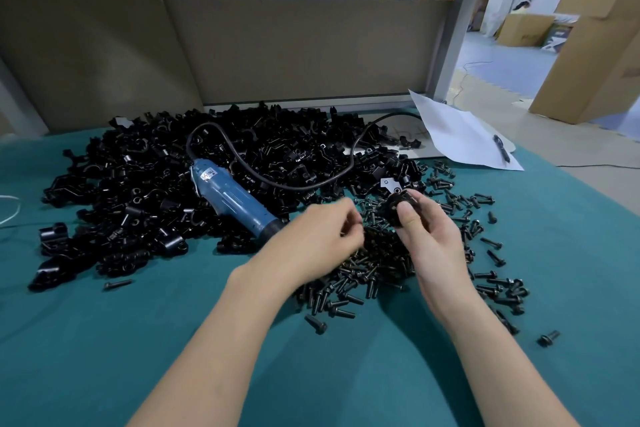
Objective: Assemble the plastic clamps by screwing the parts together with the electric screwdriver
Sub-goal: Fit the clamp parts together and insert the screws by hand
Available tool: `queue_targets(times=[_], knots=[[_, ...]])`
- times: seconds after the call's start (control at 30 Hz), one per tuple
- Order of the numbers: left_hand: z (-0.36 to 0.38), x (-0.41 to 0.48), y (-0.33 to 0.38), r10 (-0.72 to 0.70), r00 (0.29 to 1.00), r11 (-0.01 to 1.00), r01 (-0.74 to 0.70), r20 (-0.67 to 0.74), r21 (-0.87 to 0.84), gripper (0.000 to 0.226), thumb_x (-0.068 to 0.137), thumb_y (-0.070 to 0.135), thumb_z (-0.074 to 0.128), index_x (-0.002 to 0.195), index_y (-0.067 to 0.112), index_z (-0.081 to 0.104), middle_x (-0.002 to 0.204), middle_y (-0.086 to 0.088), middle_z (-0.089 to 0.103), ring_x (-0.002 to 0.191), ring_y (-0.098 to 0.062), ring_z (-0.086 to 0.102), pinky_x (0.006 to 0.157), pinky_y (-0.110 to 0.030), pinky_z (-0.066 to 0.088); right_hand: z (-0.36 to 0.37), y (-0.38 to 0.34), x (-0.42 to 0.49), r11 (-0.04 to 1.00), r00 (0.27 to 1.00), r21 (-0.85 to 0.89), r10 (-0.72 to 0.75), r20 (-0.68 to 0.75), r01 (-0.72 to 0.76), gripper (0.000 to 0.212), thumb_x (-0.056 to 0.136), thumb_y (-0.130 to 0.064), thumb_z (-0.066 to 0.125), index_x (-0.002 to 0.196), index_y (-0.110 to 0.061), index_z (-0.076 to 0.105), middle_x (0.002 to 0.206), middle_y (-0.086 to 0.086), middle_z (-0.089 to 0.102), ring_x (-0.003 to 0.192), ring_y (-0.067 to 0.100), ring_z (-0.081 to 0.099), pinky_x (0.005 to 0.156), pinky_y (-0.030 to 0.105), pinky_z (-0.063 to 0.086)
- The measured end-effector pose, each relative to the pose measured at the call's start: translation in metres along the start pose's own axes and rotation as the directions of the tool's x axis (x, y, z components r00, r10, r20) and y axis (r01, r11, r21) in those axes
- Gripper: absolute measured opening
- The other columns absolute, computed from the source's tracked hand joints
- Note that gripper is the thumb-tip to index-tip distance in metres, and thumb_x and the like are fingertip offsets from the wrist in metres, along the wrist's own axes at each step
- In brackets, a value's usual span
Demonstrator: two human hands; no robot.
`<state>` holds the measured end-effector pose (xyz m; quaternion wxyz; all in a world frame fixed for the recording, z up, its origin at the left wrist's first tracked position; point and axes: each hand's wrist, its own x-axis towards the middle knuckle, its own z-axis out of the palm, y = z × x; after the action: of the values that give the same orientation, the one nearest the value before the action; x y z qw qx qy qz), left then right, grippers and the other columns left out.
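On the teal cloth-covered table (104, 340), a heap of glossy black plastic clamp parts (156, 191) is sprawling across the far left and centre, its pieces curved and lugged. Lying on that heap, the blue electric screwdriver (232, 198) is pointing its dark nose toward you and to the right, its ribbed barrel slanting, its black cable (311, 186) looping back over the pile. Just beside the nose, your left hand (311, 236) is hovering over the black screws (363, 274), forearm reaching in from the lower left, fingers curled inward; motion blur is hiding whether they are pinching a screw. To its right, your right hand (429, 236) is holding up a black clamp part (393, 206) between thumb and curled fingers, thumbnail facing you, just above the screws. The screws are spreading in a loose scatter toward the table's right edge, a few strays lying apart. Bare cloth is stretching wide around your forearms, smooth and matte. At the far right corner, a white sheet of paper (457, 135) is lying with a black pen (502, 149) resting on it, and cardboard boxes (595, 45) are standing on the floor beyond.
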<state>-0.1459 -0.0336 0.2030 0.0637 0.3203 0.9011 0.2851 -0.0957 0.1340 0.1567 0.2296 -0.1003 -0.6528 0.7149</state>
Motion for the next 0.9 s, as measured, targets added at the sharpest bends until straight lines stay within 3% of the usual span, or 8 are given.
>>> queue_targets(times=[0.03,0.1,0.17,0.23,0.37,0.57,0.73,0.9], knots=[[-0.006,0.000,-0.003,-0.022,0.999,0.998,0.020,-0.044,-0.057,0.009,0.104,0.033,0.049,0.106,0.027,0.055,0.088,0.008,0.065,0.060,-0.007,0.057,0.051,-0.024,0.050,0.002,0.000,-0.003,0.988,0.996,-0.131,-0.083,0.030,0.086,0.021,0.103,-0.025,0.061,0.115,-0.043,0.061,0.117,-0.020,0.070,0.112,-0.004,0.064,0.096,0.016,0.048],[-0.013,0.000,-0.010,-0.057,0.990,0.992,0.042,-0.128,-0.121,0.010,0.105,0.034,0.047,0.108,0.028,0.055,0.089,0.005,0.068,0.070,-0.016,0.065,0.063,-0.031,0.056,0.005,0.000,-0.009,0.919,0.974,-0.323,-0.199,0.112,0.225,0.023,0.104,-0.028,0.059,0.114,-0.049,0.056,0.106,-0.029,0.066,0.099,-0.012,0.061,0.082,0.005,0.044],[-0.014,0.000,-0.014,-0.060,0.983,0.987,0.033,-0.171,-0.157,0.010,0.105,0.035,0.048,0.109,0.031,0.056,0.088,0.008,0.067,0.077,-0.016,0.067,0.069,-0.035,0.058,0.008,0.002,-0.013,0.869,0.952,-0.394,-0.246,0.180,0.299,0.023,0.105,-0.029,0.057,0.118,-0.048,0.054,0.104,-0.023,0.063,0.087,-0.007,0.060,0.074,0.006,0.043],[-0.008,0.001,-0.015,-0.033,0.982,0.986,0.002,-0.184,-0.165,0.013,0.105,0.032,0.050,0.111,0.032,0.062,0.087,0.013,0.062,0.076,-0.006,0.062,0.068,-0.029,0.054,0.009,0.002,-0.015,0.849,0.942,-0.418,-0.250,0.223,0.324,0.023,0.105,-0.029,0.057,0.124,-0.041,0.054,0.101,-0.024,0.063,0.079,-0.003,0.059,0.070,0.009,0.043],[0.001,0.005,-0.012,-0.010,0.969,0.980,-0.040,-0.248,-0.197,0.023,0.105,0.025,0.052,0.120,0.028,0.070,0.099,0.010,0.063,0.087,-0.005,0.064,0.081,-0.032,0.057,0.009,0.001,-0.017,0.830,0.933,-0.439,-0.246,0.264,0.343,0.024,0.105,-0.028,0.057,0.123,-0.044,0.052,0.099,-0.030,0.062,0.082,-0.004,0.059,0.073,0.006,0.041],[0.004,0.005,-0.013,-0.014,0.963,0.954,-0.067,-0.268,-0.292,0.018,0.102,0.026,0.058,0.116,0.032,0.069,0.091,0.017,0.070,0.078,0.005,0.068,0.077,-0.019,0.056,0.008,0.000,-0.018,0.798,0.926,-0.479,-0.257,0.276,0.364,0.026,0.106,-0.024,0.057,0.126,-0.039,0.051,0.110,-0.024,0.063,0.102,-0.008,0.058,0.082,0.003,0.039],[0.005,0.006,-0.016,-0.025,0.970,0.928,-0.068,-0.243,-0.367,0.010,0.099,0.023,0.064,0.101,0.031,0.070,0.086,0.016,0.073,0.078,-0.002,0.070,0.084,-0.031,0.059,0.008,0.001,-0.018,0.786,0.922,-0.496,-0.239,0.305,0.368,0.028,0.105,-0.021,0.058,0.133,-0.026,0.056,0.117,-0.025,0.060,0.108,-0.015,0.055,0.085,0.000,0.037],[0.007,0.009,-0.017,-0.104,0.971,0.790,-0.051,-0.216,-0.611,0.007,0.096,0.018,0.068,0.102,0.022,0.071,0.082,0.007,0.075,0.072,-0.007,0.072,0.069,-0.020,0.056,0.007,-0.001,-0.018,0.779,0.916,-0.495,-0.254,0.312,0.385,0.030,0.105,-0.022,0.058,0.135,-0.022,0.056,0.118,-0.018,0.063,0.108,-0.010,0.056,0.086,0.002,0.038]])
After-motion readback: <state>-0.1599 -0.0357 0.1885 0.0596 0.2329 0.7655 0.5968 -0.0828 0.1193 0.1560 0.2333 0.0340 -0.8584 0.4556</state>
